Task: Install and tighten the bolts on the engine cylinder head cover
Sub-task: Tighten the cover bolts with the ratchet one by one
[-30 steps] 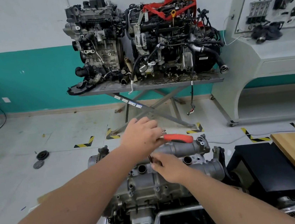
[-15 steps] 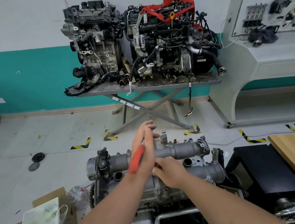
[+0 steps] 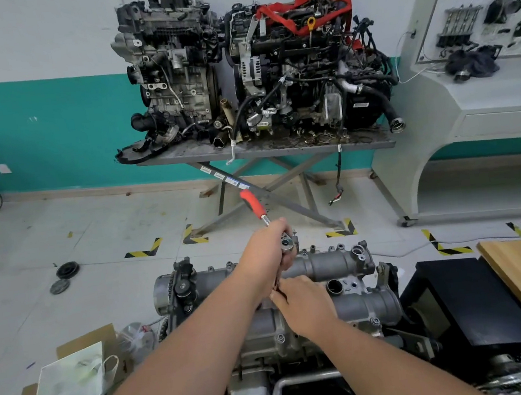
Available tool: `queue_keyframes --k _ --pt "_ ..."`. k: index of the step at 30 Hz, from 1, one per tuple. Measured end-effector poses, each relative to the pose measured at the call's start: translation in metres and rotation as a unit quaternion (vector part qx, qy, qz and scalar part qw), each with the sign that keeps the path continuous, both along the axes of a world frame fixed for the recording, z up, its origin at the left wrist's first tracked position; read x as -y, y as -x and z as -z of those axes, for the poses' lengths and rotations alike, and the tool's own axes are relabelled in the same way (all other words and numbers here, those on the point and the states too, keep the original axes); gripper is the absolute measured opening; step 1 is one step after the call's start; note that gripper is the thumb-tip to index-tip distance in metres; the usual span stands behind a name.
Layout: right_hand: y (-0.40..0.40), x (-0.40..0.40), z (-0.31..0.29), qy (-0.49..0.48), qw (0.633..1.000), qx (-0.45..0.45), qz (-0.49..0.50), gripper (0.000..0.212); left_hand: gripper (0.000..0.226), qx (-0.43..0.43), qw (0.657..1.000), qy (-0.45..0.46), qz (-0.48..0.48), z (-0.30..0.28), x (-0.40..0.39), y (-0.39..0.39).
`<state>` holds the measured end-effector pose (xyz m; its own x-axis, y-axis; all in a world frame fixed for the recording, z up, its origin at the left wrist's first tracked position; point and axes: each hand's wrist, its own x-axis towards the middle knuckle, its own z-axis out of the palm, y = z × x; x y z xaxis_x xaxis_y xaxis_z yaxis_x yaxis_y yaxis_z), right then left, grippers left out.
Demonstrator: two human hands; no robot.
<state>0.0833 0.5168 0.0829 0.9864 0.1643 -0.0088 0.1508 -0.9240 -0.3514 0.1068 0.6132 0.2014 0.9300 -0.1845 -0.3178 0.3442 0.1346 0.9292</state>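
**Ratcheting a bolt down on the cylinder head cover**

The left hand [image 3: 270, 250] is wrapped around the head end of a ratchet wrench [image 3: 263, 218], whose red handle points up and away from the person. The right hand [image 3: 301, 300] rests low beside the wrench's shaft on the cylinder head cover [image 3: 342, 261], fingers closed together as if pinching and steadying the extension or socket; what exactly they grip is hidden between the two hands. The cover sits on top of the engine directly in front of the person, and the bolt being worked is out of sight under the hands, near the middle of the cover.

To do this step well, the shaft should probably stand square to the cover so the socket sits fully on the bolt head and does not slip. Gripping near the ratchet head gives little leverage, which suits running the bolt down gently; final tightening likely calls for moving the hand out to the red grip. The other bolts [image 3: 280, 337] along the edge should be snugged evenly.
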Motion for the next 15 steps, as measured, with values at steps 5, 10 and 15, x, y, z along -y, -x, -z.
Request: queue_keyframes --k 5,10,15 --pt "-0.001 -0.001 0.002 0.005 1.0 0.005 0.011 0.037 0.026 0.067 0.962 -0.23 0.132 -0.017 -0.01 -0.015" --pt "-0.003 -0.002 0.001 0.006 1.0 -0.01 -0.002 0.033 0.023 0.146 0.833 -0.485 0.223 -0.036 -0.014 -0.03" --pt "-0.004 -0.005 0.003 0.014 1.0 0.001 0.01 0.032 0.01 0.322 0.593 -0.702 0.228 -0.033 -0.016 -0.035"
